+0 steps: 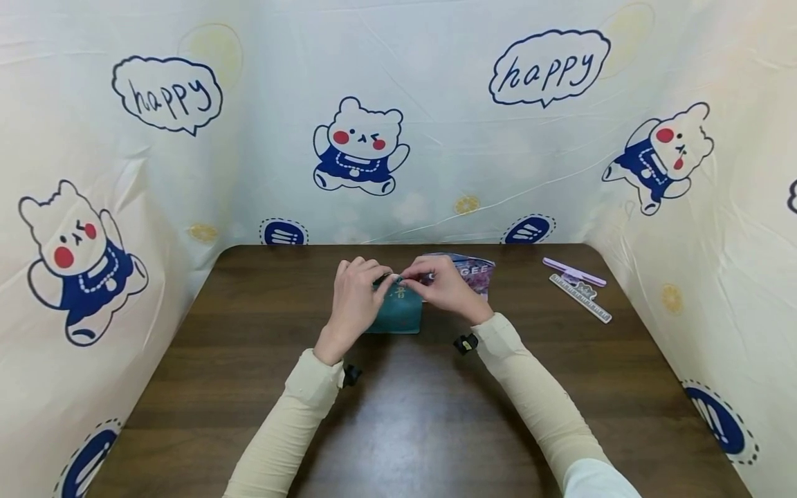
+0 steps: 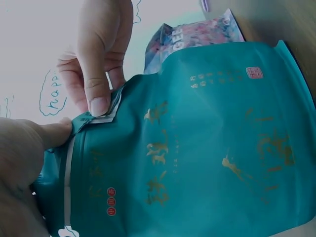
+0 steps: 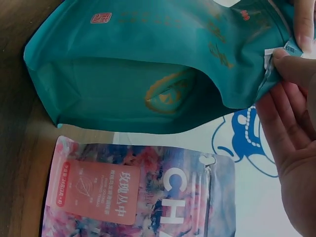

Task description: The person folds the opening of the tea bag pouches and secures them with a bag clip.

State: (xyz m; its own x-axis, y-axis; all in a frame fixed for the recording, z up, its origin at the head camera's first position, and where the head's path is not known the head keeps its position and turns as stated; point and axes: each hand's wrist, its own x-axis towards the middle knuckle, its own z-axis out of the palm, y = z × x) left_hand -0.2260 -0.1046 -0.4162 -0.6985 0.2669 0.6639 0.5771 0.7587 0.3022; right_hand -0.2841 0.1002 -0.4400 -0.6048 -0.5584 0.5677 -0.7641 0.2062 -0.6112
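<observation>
A teal stand-up pouch [image 1: 395, 315] with gold lettering stands upright on the table between both hands. My right hand [image 1: 445, 283] pinches its top corner. In the right wrist view, that thumb [image 3: 291, 66] presses on a folded flap with a whitish edge [image 3: 269, 61], the other fingers behind it. At the same top edge, my left hand [image 1: 358, 294] holds the pouch, its thumb [image 2: 57, 133] close to the flap in the left wrist view. A pale strip [image 2: 69, 182] runs across the pouch below the top edge.
A pink and blue patterned pouch [image 1: 476, 273] stands just behind and right of the teal one. At the table's right lie a purple pen-like stick [image 1: 574, 272], a clear ruler [image 1: 580, 299] and a small transparent piece [image 1: 579, 283] between them. Printed curtains [image 1: 436, 173] enclose the table [image 1: 249, 387].
</observation>
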